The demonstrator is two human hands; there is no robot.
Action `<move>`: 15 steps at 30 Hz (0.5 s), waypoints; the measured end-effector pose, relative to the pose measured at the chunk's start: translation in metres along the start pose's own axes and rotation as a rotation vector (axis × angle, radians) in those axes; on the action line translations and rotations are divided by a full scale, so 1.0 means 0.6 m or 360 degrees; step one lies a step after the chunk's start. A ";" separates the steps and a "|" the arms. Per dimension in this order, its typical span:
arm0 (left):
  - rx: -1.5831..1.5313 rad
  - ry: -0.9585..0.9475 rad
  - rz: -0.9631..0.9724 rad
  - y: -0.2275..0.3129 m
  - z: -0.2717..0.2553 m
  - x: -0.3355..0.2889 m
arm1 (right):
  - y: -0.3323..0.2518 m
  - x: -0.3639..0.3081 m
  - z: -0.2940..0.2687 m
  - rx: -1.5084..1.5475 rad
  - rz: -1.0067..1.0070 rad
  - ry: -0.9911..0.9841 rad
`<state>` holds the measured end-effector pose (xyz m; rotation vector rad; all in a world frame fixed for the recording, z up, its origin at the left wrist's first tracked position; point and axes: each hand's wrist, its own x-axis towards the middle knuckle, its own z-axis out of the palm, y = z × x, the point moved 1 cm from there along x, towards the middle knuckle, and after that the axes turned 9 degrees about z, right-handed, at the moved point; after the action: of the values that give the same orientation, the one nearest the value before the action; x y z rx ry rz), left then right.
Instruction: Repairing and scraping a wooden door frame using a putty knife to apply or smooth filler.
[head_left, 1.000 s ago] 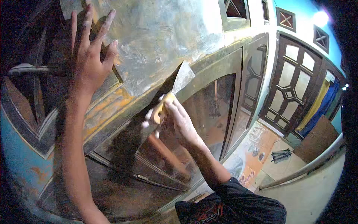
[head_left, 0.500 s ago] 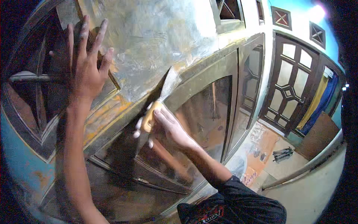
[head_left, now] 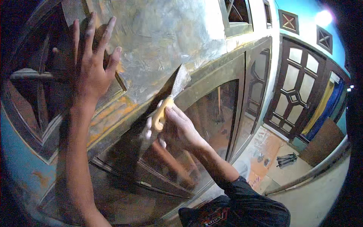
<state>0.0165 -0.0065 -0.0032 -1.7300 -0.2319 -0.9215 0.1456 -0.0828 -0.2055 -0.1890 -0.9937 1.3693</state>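
A putty knife (head_left: 181, 80) with a yellowish handle is gripped in my right hand (head_left: 183, 126), whose fingers look whitened with dust. Its wide metal blade points up and away, lying at the seam where the patchy grey plaster wall (head_left: 162, 41) meets the top of a brown wooden window frame (head_left: 211, 77). Whether the blade's edge presses on the plaster cannot be made out. Farther left, my left hand (head_left: 93, 73) is spread with fingers apart against the wooden frame of a vent opening (head_left: 39, 75). It holds nothing.
Arched glass panes (head_left: 211, 113) fill the window below my right hand. At the right are a brown panelled door (head_left: 291, 90), a blue and yellow cloth (head_left: 325, 102) and a brown board (head_left: 322, 143). A dark crumpled item (head_left: 286, 160) lies on the tiled floor near a railing (head_left: 310, 179).
My right hand and the putty knife have shifted slightly right along the top of the window frame. The whole view has moved a little. My left hand stays spread at the vent frame.
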 end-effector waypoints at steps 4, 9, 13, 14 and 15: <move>0.0060 0.0012 0.0002 0.003 0.001 0.004 | -0.034 -0.002 -0.017 -0.0038 -0.0123 -0.0025; -0.0084 0.0140 0.0065 -0.007 0.017 -0.003 | -0.006 0.021 -0.011 -0.0603 -0.0110 0.0102; 0.0080 -0.0060 -0.0051 0.000 0.002 -0.003 | -0.042 0.020 -0.015 -0.0109 -0.0133 0.0074; 0.0085 -0.0054 -0.0054 0.003 0.004 -0.003 | -0.037 0.018 -0.025 -0.0135 -0.0113 0.0085; 0.0059 -0.0067 -0.0082 0.005 0.008 -0.003 | -0.025 0.012 -0.026 -0.0318 -0.0075 0.0077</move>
<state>0.0193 -0.0027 -0.0074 -1.7171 -0.3208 -0.9128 0.1663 -0.0735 -0.2016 -0.3447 -1.0876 1.2167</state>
